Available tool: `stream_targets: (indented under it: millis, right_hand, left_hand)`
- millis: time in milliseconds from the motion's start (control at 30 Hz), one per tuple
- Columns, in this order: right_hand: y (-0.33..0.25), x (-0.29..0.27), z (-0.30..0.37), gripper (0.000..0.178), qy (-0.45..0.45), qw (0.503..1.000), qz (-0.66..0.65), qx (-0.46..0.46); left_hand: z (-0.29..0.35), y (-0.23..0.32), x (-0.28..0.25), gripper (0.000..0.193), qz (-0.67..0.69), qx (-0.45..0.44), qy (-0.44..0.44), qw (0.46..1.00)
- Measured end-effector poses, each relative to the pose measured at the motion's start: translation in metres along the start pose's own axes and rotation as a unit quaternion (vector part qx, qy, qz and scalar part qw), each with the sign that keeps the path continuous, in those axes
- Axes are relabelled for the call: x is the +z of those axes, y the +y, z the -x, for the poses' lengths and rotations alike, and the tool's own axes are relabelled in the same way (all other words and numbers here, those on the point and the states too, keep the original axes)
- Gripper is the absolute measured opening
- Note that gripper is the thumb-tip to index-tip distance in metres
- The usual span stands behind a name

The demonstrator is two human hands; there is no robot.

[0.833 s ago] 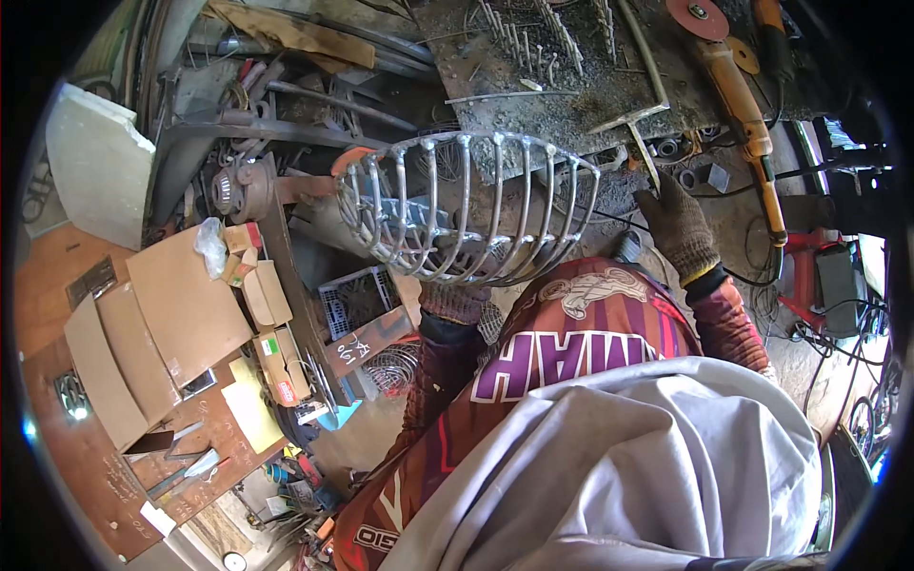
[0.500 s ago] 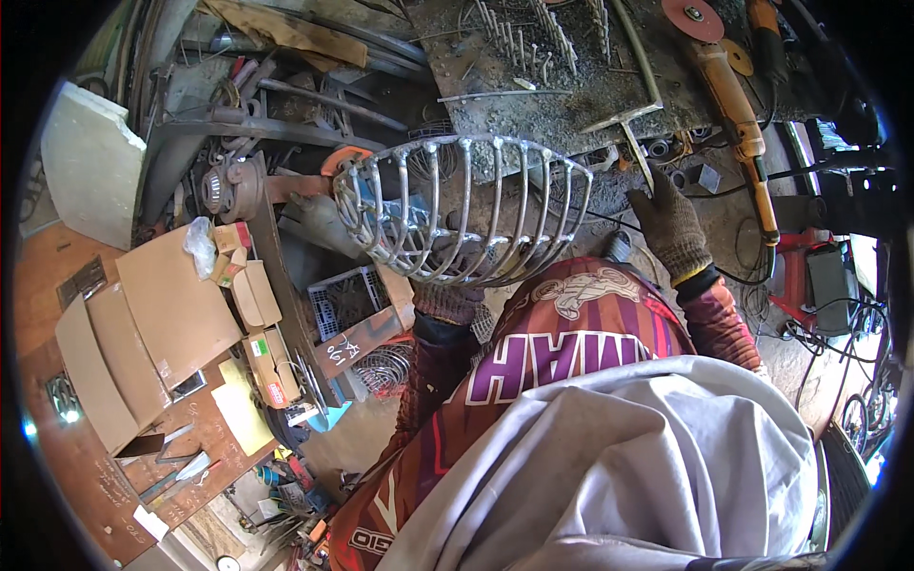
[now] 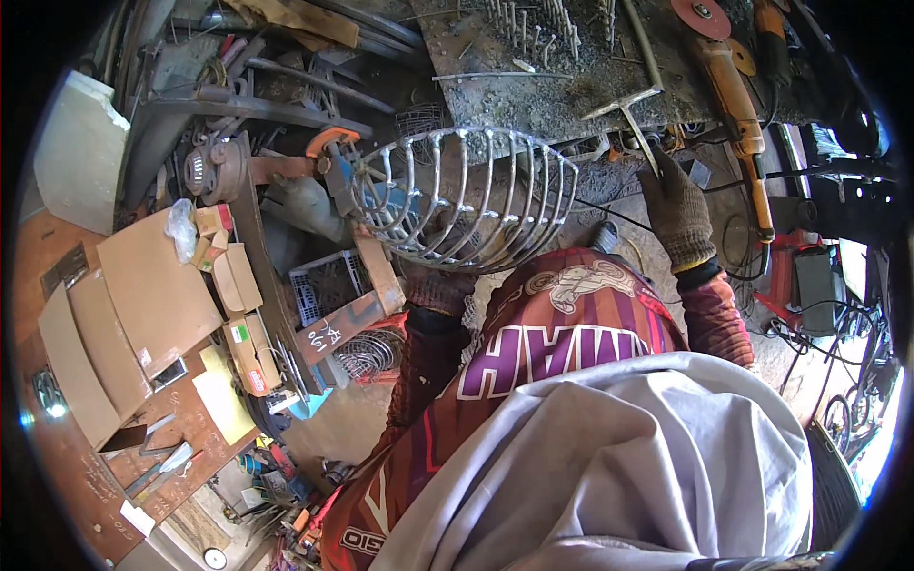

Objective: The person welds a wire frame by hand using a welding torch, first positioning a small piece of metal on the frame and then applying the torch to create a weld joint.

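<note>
A basket-like cage of welded metal rods is held in front of me, its narrow tip to the right. Its left end lies beside a blue vise, and I cannot tell whether they touch. My gloved left hand is closed on the cage's near underside, its fingers partly hidden behind the bars. My gloved right hand is wrapped round the handle of a T-shaped metal chipping hammer. The hammer's head is to the right of the cage, apart from it, over the edge of a dirty metal worktop.
Several upright metal pins stand on the worktop. An angle grinder with a red disc lies at the right, with cables below it. Cardboard covers part of a brown table at left. A plastic crate sits below the vise.
The view has shifted slightly, so most of the surroundings sit further left. The cage appears a little higher and turned slightly. Both hands keep their holds.
</note>
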State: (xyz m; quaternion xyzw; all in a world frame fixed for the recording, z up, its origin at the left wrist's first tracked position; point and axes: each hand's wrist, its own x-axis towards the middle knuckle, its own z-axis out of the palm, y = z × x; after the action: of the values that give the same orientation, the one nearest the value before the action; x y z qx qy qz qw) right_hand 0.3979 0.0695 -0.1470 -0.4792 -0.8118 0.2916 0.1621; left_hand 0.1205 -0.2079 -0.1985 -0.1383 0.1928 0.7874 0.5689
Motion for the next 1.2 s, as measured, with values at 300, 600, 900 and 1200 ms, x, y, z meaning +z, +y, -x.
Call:
stream_targets:
  millis: [300,600,900,1200]
  right_hand:
    - [0.016,0.002,0.006,0.039,0.067,0.982,-0.006,-0.175]
    - [-0.015,-0.009,0.025,0.031,-0.089,0.961,-0.261,-0.017]
    - [-0.034,0.005,0.024,0.02,-0.06,0.977,-0.188,-0.08]
    - [-0.059,0.0,0.019,0.03,-0.05,0.981,-0.116,-0.145]
  left_hand:
    - [-0.005,-0.006,-0.003,0.045,-0.1,0.05,-0.015,0.994]
    - [-0.014,-0.024,0.028,0.052,-0.006,0.014,0.02,1.0]
    - [-0.026,-0.032,0.002,0.04,-0.113,0.037,-0.055,0.991]
    - [-0.022,-0.036,0.014,0.031,-0.734,0.218,0.018,0.643]
